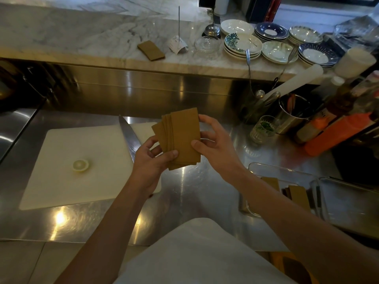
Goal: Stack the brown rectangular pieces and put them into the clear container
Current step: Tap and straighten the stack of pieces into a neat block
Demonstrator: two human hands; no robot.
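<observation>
Broadly, a steel bench (pixel 184 193) spreads below, carrying a white cutting board (pixel 82 160) with a chef's knife (pixel 129 136) and a lemon end (pixel 80 165). At its right edge sits the clear container (pixel 283 173), already holding some brown pieces (pixel 297 193). Above the bench, both hands pinch a fanned bunch of brown rectangular pieces (pixel 180 138): the left hand (pixel 151 160) grips the lower edge, the right hand (pixel 213 140) closes on the right side. Squaring the stack seems the step in hand; next, it must travel right into the container. Another small pile (pixel 151 50) waits on the marble ledge (pixel 82 37).
</observation>
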